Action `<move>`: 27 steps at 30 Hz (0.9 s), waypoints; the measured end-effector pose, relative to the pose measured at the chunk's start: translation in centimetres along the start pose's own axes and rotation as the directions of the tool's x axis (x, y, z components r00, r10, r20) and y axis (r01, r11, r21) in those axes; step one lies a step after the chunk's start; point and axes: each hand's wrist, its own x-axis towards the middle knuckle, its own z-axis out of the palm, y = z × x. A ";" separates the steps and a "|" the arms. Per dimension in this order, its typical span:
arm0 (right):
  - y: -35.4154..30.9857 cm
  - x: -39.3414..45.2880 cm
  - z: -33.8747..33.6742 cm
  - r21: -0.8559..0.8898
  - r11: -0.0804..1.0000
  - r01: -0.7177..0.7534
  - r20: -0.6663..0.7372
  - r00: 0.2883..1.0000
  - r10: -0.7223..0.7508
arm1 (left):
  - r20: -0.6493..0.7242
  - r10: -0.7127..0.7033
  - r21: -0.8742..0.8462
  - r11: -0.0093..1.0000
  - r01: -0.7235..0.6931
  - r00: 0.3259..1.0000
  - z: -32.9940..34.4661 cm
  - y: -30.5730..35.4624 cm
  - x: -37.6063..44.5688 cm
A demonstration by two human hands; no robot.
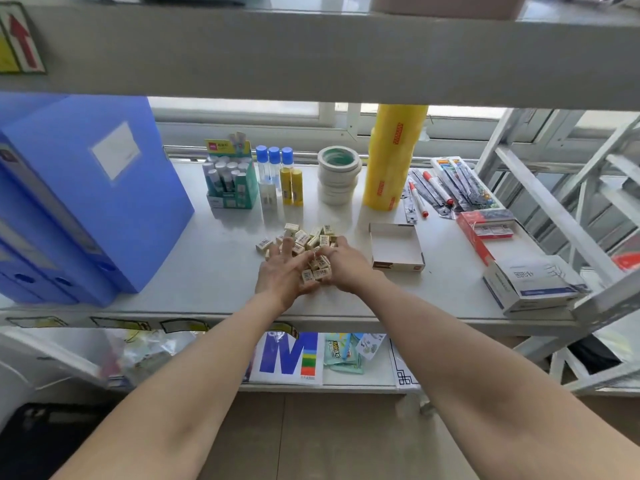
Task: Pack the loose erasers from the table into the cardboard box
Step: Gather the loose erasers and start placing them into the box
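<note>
You are reaching both forearms straight out over the desk (214, 265), hands meeting at the pile of loose erasers (311, 239). Your left hand (282, 273) is lying palm-up with its fingers (286, 245) spread and relaxed under the pile's near edge. Your right hand (346, 266) is curling its fingers around a small cluster of erasers. The open cardboard box (396, 247) is sitting just right of the pile.
</note>
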 end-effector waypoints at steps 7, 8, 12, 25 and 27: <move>-0.2 0.0 -0.1 0.037 0.997 0.062 -0.010 0.998 -0.062 | -0.079 0.059 -0.015 0.998 -0.061 0.995 0.4 -0.1 -0.4; -0.1 0.0 -0.1 0.025 0.996 0.082 -0.009 0.997 -0.081 | -0.090 0.078 -0.002 0.997 -0.078 0.993 0.3 -0.1 -0.5; 0.3 0.1 -0.4 -0.015 0.991 0.136 0.004 0.991 -0.136 | -0.098 0.147 0.085 0.987 -0.139 0.984 0.4 -0.2 -0.8; 0.5 0.4 -0.1 0.010 0.990 0.144 0.022 0.989 -0.144 | -0.125 0.289 0.239 0.937 -0.254 0.949 1.0 -0.8 -1.0; 0.4 0.4 -0.1 0.012 0.991 0.130 0.032 0.991 -0.130 | -0.153 0.286 0.220 0.943 -0.249 0.946 1.0 -0.7 -0.9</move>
